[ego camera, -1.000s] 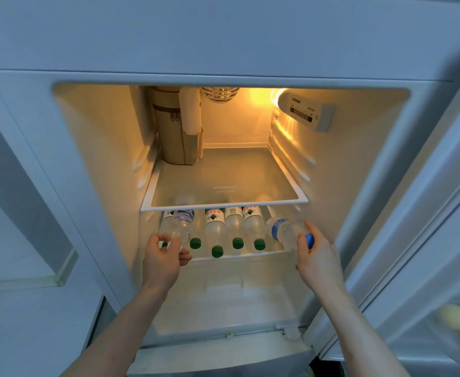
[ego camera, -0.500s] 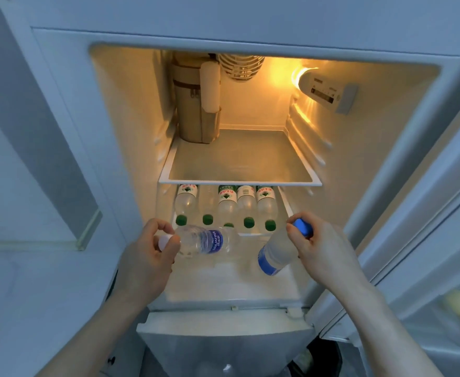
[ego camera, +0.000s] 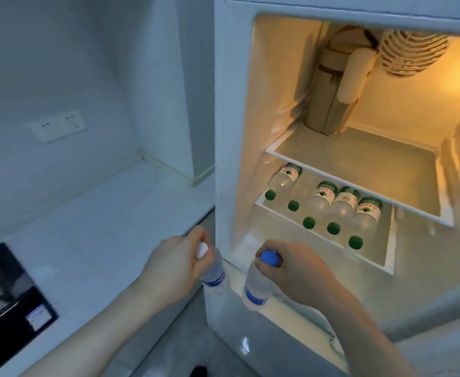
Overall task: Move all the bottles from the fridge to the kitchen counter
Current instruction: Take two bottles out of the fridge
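Note:
My left hand (ego camera: 173, 270) grips a clear white-capped bottle (ego camera: 214, 273) by its neck, just outside the fridge's left front edge. Hanging by its blue cap from my right hand (ego camera: 294, 270) is a second clear bottle (ego camera: 256, 287) with a blue label, in front of the fridge's lower opening. Several green-capped bottles (ego camera: 321, 202) lie side by side on the lower fridge shelf (ego camera: 381, 257), caps toward me. The white kitchen counter (ego camera: 101, 229) stretches to the left of the fridge.
The upper glass shelf (ego camera: 359, 164) carries a beige bag (ego camera: 329, 99) at the back left. A black appliance (ego camera: 8, 295) sits on the counter's near left. Wall sockets (ego camera: 57, 125) are above the counter. The fridge light glows at the right.
Both hands have pulled their bottles out of the fridge and down to the left. My view has swung left, bringing the counter into sight.

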Available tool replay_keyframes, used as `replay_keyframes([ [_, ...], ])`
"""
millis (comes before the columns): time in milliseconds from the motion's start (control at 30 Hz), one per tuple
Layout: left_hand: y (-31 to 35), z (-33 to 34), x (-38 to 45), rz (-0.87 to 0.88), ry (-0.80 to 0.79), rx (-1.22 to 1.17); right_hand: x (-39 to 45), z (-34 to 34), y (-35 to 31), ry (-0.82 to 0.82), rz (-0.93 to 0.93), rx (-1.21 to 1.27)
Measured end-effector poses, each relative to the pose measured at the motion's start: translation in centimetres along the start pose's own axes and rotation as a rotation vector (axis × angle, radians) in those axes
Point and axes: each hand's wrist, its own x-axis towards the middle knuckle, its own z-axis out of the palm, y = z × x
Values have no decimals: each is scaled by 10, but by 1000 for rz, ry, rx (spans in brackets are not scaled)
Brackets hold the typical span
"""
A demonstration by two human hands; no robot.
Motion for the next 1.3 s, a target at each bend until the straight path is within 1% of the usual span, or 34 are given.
replay_keyframes([
  [100, -9, -8, -43, -108, 46, 17, 0, 15, -20, -77, -122, -2],
  [233, -20, -27, -109, -287, 96, 17, -7, 32, -64, -174, -281, -5],
  [467, -39, -71, -239, -582, 247, 117, -32, 79, -173, -295, -609, -62],
  [533, -49, -89, -300, -713, 320, 134, -52, 107, -223, -343, -749, -86],
  [567, -51, -89, -306, -719, 332, 129, -54, 110, -228, -343, -760, -89],
  [633, -58, -100, -350, -786, 366, 138, -70, 133, -264, -363, -845, -102],
  [667, -62, -109, -383, -838, 390, 141, -86, 150, -290, -367, -919, -107],
  [800, -76, -135, -483, -955, 493, 202, -150, 196, -373, -380, -1130, -152],
  [1000, -93, -169, -623, -1086, 561, 272, -243, 260, -479, -418, -1304, -149],
  [1100, -100, -184, -683, -1159, 595, 297, -287, 282, -525, -455, -1357, -134],
  [1300, -115, -208, -778, -1294, 690, 310, -351, 318, -608, -506, -1486, -145],
])
